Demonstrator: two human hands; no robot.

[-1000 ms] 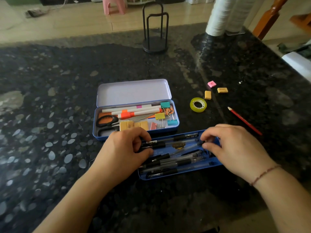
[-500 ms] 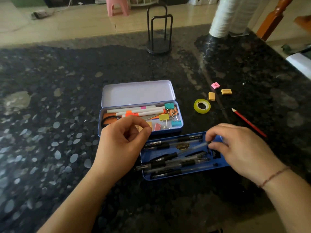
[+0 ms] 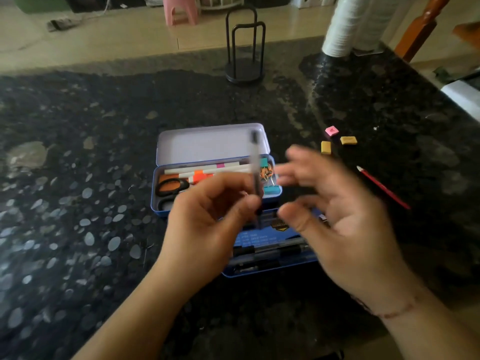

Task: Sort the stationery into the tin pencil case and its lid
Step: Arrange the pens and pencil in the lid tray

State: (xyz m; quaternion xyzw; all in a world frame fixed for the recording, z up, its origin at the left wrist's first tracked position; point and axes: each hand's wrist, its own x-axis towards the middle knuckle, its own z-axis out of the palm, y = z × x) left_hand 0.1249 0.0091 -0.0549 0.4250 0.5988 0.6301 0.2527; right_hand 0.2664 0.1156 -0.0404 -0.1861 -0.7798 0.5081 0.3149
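- We see a dark speckled stone tabletop [image 3: 78, 203] with a tiled floor behind it; a black wire stand [image 3: 245, 61] and a white roll [image 3: 345, 24] sit at its far side.
- Our left hand [image 3: 207, 222] pinches a clear pen [image 3: 255, 178] near its lower end, between thumb and fingers, and holds it upright above the tins.
- Our right hand [image 3: 345, 219] hovers just beside the pen with fingers spread and relaxed, gripping nothing; it is blurred.
- The tin pencil case [image 3: 166, 203] lies open at mid-table, its pale lid [image 3: 207, 144] hinged back. Inside lie white markers [image 3: 207, 168], orange-handled scissors [image 3: 171, 187] and coloured binder clips [image 3: 270, 189].
- A second blue tray [image 3: 267, 268] lies nearer to us, partly hidden by both hands, with several black pens [image 3: 267, 249] in it.
- To the right on the tabletop lie a pink eraser [image 3: 331, 131], two yellow erasers [image 3: 348, 140] near it, and a red pencil [image 3: 381, 187].
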